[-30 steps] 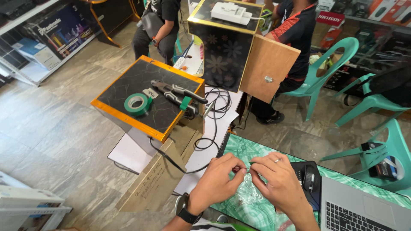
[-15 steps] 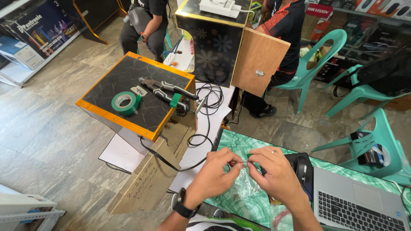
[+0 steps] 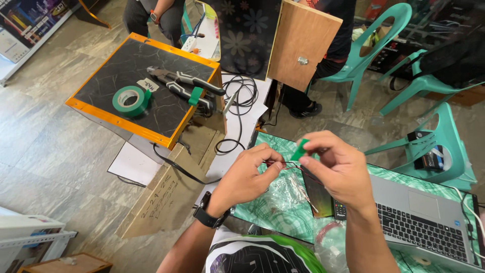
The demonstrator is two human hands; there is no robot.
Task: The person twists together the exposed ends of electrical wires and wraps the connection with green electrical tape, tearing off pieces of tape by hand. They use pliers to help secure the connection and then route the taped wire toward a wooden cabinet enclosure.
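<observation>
Right hand [image 3: 336, 167] now lifts a green tape strip [image 3: 299, 150], pinched, at centre frame; left hand [image 3: 247, 177] pinches thin wires [image 3: 290, 164]. Wrapping is starting.

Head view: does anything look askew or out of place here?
Yes. The orange-edged board sits tilted on a cardboard box, with pliers and a green tape roll resting on its slope. Nothing looks spilled.

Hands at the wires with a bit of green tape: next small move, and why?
Probably press the green tape piece down onto the thin wires and wrap it round. The right hand pinches the tape just above the wires, while the left hand holds the wires taut at their other side. Whether the tape already touches the wires cannot be told.
</observation>
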